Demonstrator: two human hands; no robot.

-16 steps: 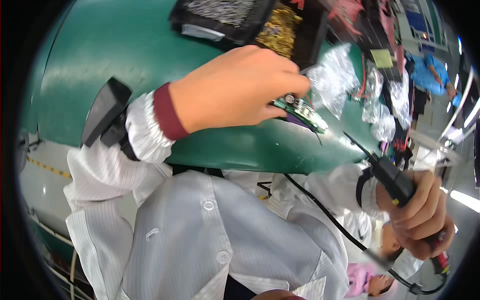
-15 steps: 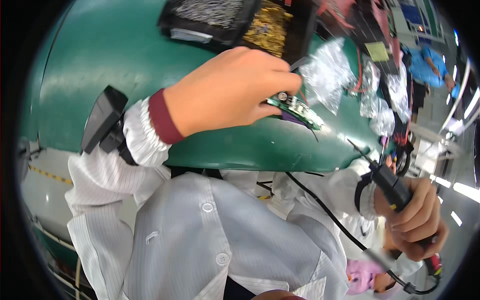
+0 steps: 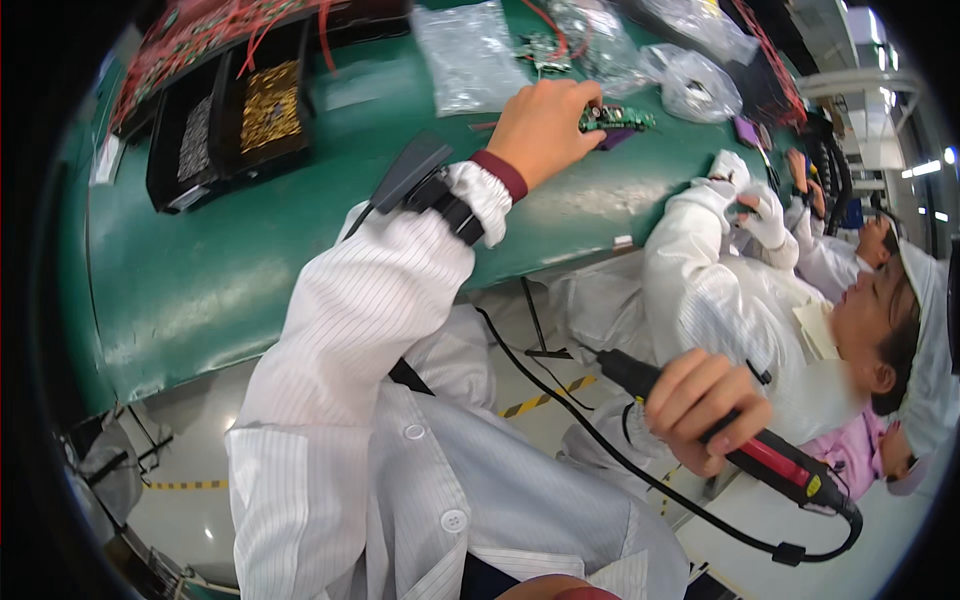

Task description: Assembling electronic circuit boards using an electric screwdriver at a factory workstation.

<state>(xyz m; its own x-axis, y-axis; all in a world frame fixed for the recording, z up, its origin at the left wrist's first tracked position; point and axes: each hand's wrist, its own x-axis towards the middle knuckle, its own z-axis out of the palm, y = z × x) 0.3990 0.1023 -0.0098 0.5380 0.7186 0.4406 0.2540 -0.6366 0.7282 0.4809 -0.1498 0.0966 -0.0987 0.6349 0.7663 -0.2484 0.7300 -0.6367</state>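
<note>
Pinching the circuit board (image 3: 615, 117), left hand (image 3: 540, 128); right hand (image 3: 705, 405) grips soldering iron (image 3: 740, 448).

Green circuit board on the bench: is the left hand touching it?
Touching. The head view shows the left hand with fingertips resting on the green circuit board, no gap visible.

The left hand (image 3: 540, 128) on the circuit board (image 3: 617, 118) is now seen farther up the table (image 3: 250, 250), with the arm stretched out. The right hand (image 3: 703, 405) with the tool (image 3: 745, 450) has been drawn in lower and nearer the body. A seated co-worker (image 3: 760, 300) has been brought into view.
</note>
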